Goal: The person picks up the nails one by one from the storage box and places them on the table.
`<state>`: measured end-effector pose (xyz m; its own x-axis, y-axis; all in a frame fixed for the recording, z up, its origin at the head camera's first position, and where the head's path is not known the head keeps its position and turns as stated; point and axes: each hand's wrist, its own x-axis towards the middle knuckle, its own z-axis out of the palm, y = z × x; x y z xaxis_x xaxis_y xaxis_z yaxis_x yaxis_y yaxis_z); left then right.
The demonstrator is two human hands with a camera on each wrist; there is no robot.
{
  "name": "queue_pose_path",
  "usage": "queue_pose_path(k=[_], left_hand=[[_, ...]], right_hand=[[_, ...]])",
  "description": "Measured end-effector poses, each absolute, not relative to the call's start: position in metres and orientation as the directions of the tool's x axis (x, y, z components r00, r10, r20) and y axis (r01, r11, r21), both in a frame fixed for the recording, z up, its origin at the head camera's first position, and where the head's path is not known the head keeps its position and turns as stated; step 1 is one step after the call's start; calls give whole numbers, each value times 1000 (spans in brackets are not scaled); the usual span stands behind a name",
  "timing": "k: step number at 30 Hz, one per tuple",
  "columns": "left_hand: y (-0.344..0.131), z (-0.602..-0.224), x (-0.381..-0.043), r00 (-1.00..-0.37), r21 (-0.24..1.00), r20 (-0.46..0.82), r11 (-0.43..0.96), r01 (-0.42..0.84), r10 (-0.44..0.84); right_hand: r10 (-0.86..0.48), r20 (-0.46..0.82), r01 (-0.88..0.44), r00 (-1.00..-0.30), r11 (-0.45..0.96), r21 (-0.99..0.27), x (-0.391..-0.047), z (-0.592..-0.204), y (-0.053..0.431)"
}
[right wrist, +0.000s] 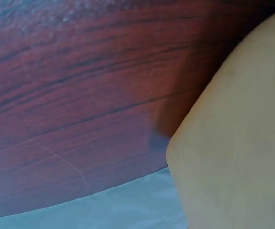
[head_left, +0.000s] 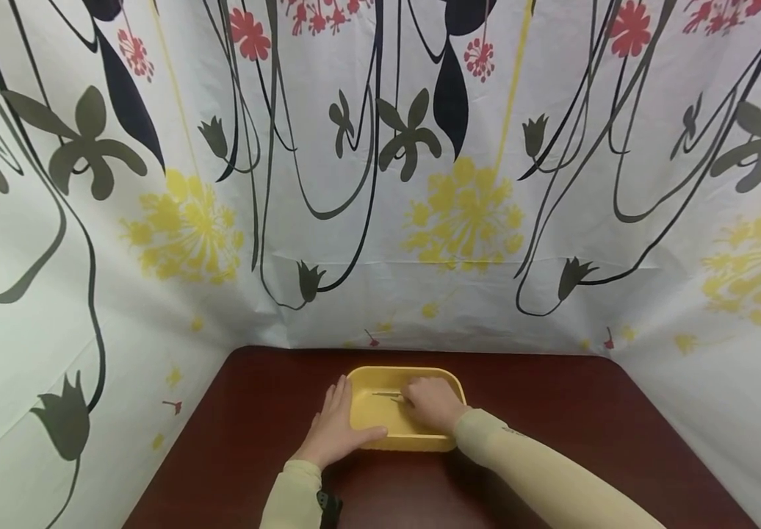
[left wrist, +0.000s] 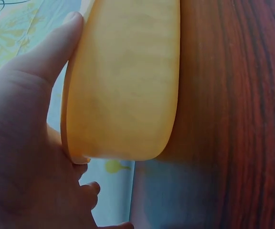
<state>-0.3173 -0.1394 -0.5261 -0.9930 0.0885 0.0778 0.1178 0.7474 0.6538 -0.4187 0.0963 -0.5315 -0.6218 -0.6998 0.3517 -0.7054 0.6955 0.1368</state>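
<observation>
A yellow plastic tray with rounded corners and raised walls stands on the dark red-brown table. My left hand rests against its left end in the head view, fingers straight along the rim and thumb across the front corner. The left wrist view shows the thumb lying along the rim of the tray. Inside the tray, my right hand is low with bent fingers. Thin dark sticklike pieces lie by its fingertips; their kind is too small to tell. The fingertips are hidden, and the right wrist view shows only the tray's outer wall.
The wood-grain table has rounded far corners. A white cloth printed with flowers hangs behind it and along both sides. A dark watch-like band sits at the left wrist, below a pale yellow sleeve.
</observation>
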Motion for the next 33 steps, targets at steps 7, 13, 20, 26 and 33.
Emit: queue_pose_path(k=[7, 13, 20, 26, 33], left_hand=[[-142, -524, -316, -992, 664, 59, 738, 122, 111], [-141, -520, -316, -992, 665, 63, 737, 122, 108], [-139, -516, -317, -990, 668, 75, 732, 139, 119], [-138, -518, -316, -992, 670, 56, 732, 122, 114], [-139, -519, -313, -992, 670, 55, 732, 122, 116]], right_hand=[[-696, 339, -712, -632, 695, 100, -421, -531, 98], [-694, 343, -721, -633, 690, 64, -421, -517, 105], [-689, 331, -721, -644, 692, 35, -419, -500, 123], [-716, 367, -728, -594, 672, 133, -416, -490, 140], [-726, 397, -743, -561, 653, 146, -413, -476, 158]])
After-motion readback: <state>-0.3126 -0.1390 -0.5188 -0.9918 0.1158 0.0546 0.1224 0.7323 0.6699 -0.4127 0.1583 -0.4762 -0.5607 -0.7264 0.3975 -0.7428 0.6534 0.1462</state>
